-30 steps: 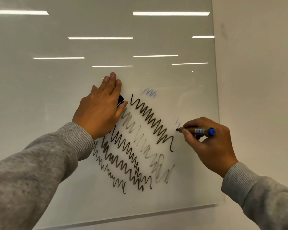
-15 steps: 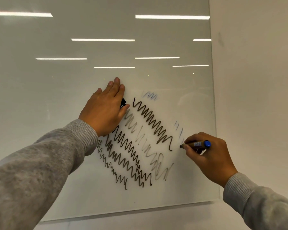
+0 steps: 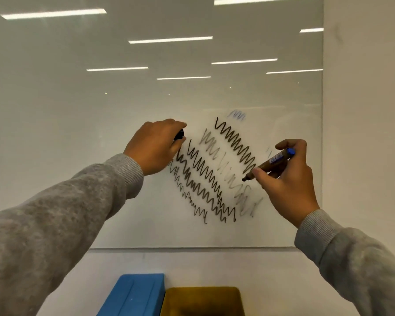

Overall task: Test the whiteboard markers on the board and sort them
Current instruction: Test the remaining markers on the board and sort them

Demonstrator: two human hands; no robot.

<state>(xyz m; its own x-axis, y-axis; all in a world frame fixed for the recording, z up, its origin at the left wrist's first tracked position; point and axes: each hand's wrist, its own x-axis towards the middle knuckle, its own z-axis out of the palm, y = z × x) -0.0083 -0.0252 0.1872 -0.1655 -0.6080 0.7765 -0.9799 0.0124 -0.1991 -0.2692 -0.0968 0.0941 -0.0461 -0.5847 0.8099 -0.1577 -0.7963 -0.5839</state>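
A glass whiteboard (image 3: 100, 110) hangs on the wall ahead, marked with several black and grey zigzag lines (image 3: 214, 169) and a faint blue scribble (image 3: 236, 115). My right hand (image 3: 285, 179) grips an uncapped marker (image 3: 268, 164) with a blue end, its tip pointing down-left and lifted off the glass near the zigzags. My left hand (image 3: 155, 145) is curled round a small black cap (image 3: 180, 135) beside the upper left of the zigzags.
Below the board, at the bottom edge of view, stand a blue bin (image 3: 135, 295) and a yellow bin (image 3: 203, 301) side by side. The board's right edge meets a plain wall (image 3: 363, 110). Ceiling lights reflect in the glass.
My right hand pulled the marker away from the board after a few faint blue strokes. My left hand lifted from lying flat on the glass and curled round the cap. The view tilted down, showing the bins.
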